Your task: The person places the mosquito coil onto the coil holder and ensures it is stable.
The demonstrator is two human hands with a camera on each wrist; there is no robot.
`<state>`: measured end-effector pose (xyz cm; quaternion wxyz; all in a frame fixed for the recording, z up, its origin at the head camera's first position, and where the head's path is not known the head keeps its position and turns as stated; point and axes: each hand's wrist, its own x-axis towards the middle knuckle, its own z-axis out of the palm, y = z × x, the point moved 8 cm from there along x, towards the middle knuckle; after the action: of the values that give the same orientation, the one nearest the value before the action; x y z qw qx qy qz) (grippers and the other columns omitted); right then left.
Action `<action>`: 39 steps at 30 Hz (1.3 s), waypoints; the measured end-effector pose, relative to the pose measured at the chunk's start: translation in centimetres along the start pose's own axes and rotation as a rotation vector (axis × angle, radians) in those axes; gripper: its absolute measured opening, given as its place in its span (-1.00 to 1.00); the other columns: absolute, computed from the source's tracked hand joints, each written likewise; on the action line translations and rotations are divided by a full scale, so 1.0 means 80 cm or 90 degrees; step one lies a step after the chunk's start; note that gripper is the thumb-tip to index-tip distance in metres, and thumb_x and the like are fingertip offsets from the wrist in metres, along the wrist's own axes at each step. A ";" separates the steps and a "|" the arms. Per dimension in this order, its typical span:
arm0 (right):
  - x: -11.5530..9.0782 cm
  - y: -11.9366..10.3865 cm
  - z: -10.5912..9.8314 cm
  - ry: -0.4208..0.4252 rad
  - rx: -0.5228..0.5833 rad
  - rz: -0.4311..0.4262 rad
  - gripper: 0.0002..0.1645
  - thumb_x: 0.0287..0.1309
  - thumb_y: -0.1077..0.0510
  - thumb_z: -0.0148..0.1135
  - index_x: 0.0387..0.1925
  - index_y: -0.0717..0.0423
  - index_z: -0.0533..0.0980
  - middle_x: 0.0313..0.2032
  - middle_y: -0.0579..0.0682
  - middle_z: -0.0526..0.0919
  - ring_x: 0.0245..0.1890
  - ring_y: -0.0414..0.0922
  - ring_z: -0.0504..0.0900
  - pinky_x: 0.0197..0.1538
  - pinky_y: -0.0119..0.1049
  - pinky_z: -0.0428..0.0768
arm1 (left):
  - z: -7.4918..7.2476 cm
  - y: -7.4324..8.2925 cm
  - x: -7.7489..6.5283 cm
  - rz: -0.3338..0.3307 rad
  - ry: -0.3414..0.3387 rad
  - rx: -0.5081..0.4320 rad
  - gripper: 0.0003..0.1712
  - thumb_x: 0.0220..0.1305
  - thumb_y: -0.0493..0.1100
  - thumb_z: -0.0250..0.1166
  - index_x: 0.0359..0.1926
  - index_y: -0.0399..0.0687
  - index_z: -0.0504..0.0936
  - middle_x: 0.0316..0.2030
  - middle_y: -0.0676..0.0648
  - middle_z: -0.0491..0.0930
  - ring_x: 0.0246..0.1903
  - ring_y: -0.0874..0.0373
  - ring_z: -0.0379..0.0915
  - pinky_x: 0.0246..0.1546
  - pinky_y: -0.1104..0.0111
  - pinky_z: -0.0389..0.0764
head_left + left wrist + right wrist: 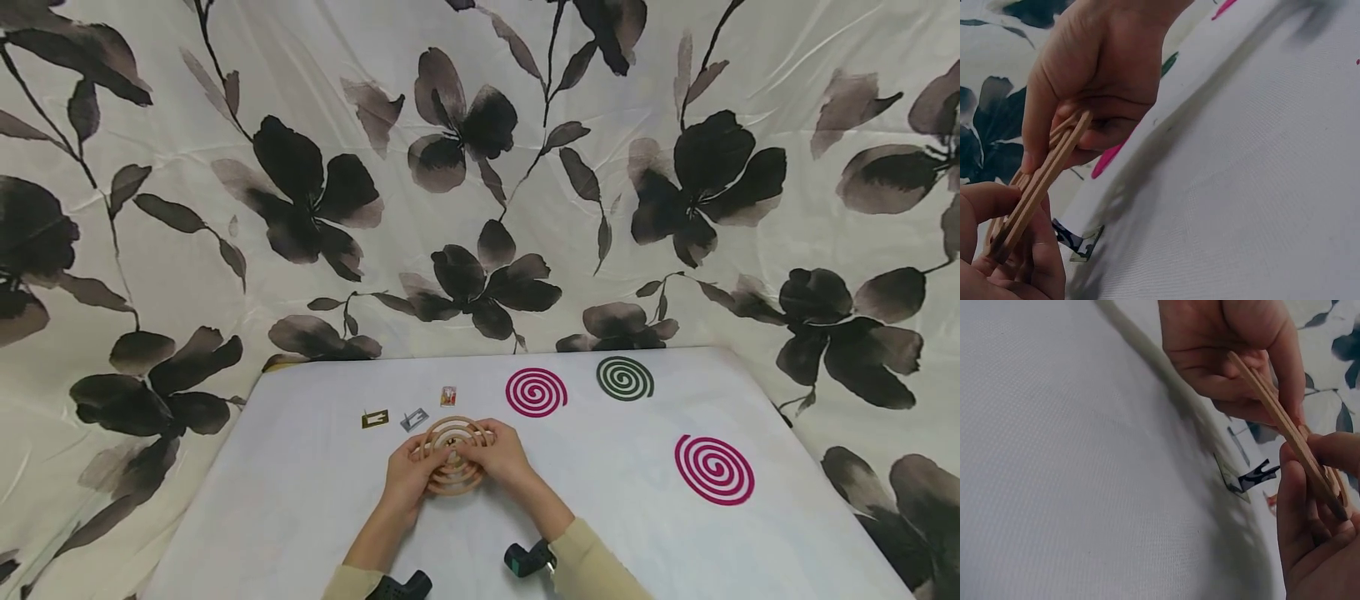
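Both hands hold a tan, wood-like spiral disc (456,481) over the white table, gripping it from opposite sides. My left hand (405,479) has its thumb on the near face and its fingers behind the coil. From the other side my right hand (504,454) pinches it, the thumb reaching to the middle. Edge-on in the left wrist view, the spiral (1042,187) looks like thin layered strips. In the right wrist view the spiral (1291,434) slants between both hands. Some fingers are hidden behind it.
Just beyond the hands lie a gold rectangular plate (375,419), a silver plate (414,419) with an upright tab, and a small orange card (448,396). Two pink spirals, one farther back (536,392) and one at right (715,471), and a green spiral (625,379) lie flat.
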<state>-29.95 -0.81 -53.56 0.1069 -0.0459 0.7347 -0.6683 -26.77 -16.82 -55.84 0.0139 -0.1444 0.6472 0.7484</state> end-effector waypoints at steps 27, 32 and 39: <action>0.020 0.004 0.008 0.010 0.044 0.029 -0.59 0.00 0.26 0.46 -0.10 0.31 0.56 -0.34 0.01 0.65 -0.40 -0.21 0.59 -0.42 -0.40 0.58 | -0.006 0.007 0.022 0.018 0.015 0.031 -0.47 0.14 -0.32 0.39 0.10 -0.43 0.44 -0.24 -0.19 0.68 -0.34 0.16 0.63 -0.40 0.41 0.64; 0.022 0.007 0.009 0.011 0.047 0.033 -0.60 0.01 0.25 0.45 -0.10 0.31 0.55 -0.38 -0.01 0.64 -0.46 -0.23 0.58 -0.48 -0.41 0.56 | -0.007 0.007 0.024 0.023 0.021 0.043 -0.45 0.13 -0.31 0.41 0.12 -0.43 0.44 -0.19 -0.23 0.67 -0.29 0.16 0.63 -0.36 0.41 0.64; 0.025 0.015 0.012 0.015 0.048 0.038 -0.61 0.02 0.25 0.45 -0.11 0.32 0.55 -0.46 -0.02 0.63 -0.59 -0.24 0.56 -0.57 -0.42 0.55 | -0.008 0.002 0.028 0.015 0.017 0.050 -0.34 0.15 -0.25 0.42 0.21 -0.45 0.37 0.02 -0.37 0.57 -0.10 0.04 0.60 -0.23 0.37 0.64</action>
<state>-31.64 -2.02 -54.99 0.1197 -0.0118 0.7112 -0.6927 -28.83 -17.85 -56.26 0.0019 -0.1463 0.6779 0.7204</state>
